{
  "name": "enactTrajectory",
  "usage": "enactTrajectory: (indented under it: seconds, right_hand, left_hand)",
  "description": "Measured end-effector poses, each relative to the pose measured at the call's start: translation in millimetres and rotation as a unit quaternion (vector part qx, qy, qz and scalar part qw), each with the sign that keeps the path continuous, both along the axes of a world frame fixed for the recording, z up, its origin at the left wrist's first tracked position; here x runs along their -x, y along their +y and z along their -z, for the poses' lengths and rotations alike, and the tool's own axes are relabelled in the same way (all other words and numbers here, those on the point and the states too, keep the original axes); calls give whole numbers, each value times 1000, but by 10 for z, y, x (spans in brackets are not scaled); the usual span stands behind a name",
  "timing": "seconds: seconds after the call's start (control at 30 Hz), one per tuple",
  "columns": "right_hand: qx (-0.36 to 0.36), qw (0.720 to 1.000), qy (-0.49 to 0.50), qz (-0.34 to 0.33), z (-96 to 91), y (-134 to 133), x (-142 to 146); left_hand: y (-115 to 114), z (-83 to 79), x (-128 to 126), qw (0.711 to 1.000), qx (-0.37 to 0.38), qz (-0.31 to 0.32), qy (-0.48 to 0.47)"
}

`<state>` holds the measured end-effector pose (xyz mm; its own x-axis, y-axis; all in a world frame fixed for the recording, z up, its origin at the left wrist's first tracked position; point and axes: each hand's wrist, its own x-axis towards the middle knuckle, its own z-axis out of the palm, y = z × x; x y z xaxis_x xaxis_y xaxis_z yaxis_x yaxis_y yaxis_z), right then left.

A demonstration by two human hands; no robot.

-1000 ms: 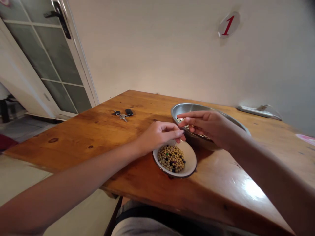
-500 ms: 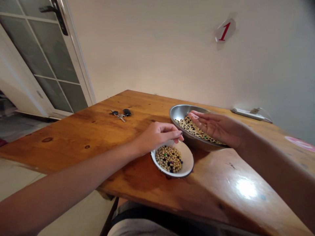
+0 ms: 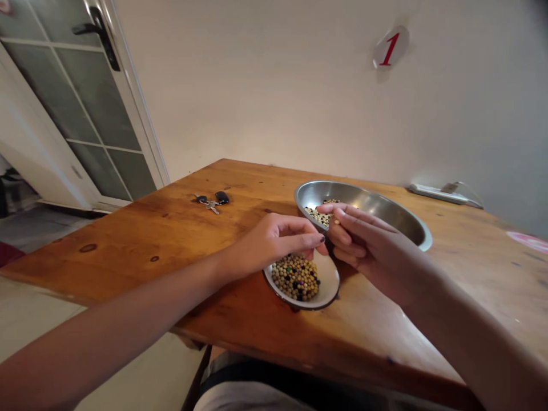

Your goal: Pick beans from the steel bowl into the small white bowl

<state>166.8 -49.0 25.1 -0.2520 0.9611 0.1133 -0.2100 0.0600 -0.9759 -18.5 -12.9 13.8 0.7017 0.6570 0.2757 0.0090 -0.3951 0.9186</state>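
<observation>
My left hand [image 3: 285,240] is closed in a pinch above the white bowl's far rim; whatever its fingertips hold is too small to make out. The white bowl [image 3: 329,279] has a dark rim and contains tan bead-like balls [image 3: 295,279], with black, green and purple ones among them. Facing it from the right, my right hand [image 3: 368,240] has thumb and forefinger pinched on a small pale bead [image 3: 337,222]. Behind that hand stands a wide steel bowl [image 3: 398,211], and similar small balls [image 3: 317,216] show at its left side.
A bunch of keys [image 3: 213,202] with black fobs lies on the wooden table [image 3: 240,182] at the left. A white power strip [image 3: 445,194] is at the wall, and a pink sticker [image 3: 528,241] marks the right side. A glazed door [image 3: 85,97] stands beyond.
My right hand has drawn back from over the steel bowl toward my left hand, its spread fingers now closed in a pinch. The left hand has barely moved.
</observation>
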Motion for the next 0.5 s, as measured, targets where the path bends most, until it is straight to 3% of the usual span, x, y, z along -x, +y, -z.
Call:
enactTrajectory:
  seconds: [0.27,0.5]
  right_hand:
    - [-108,991,-71,36,87,-101,107]
    - [-75,996,-55,14,72,-102,116]
  left_hand:
    - [12,20,-21,997,38,56,-30]
    - [-10,-7,-23,995,49,74,-38]
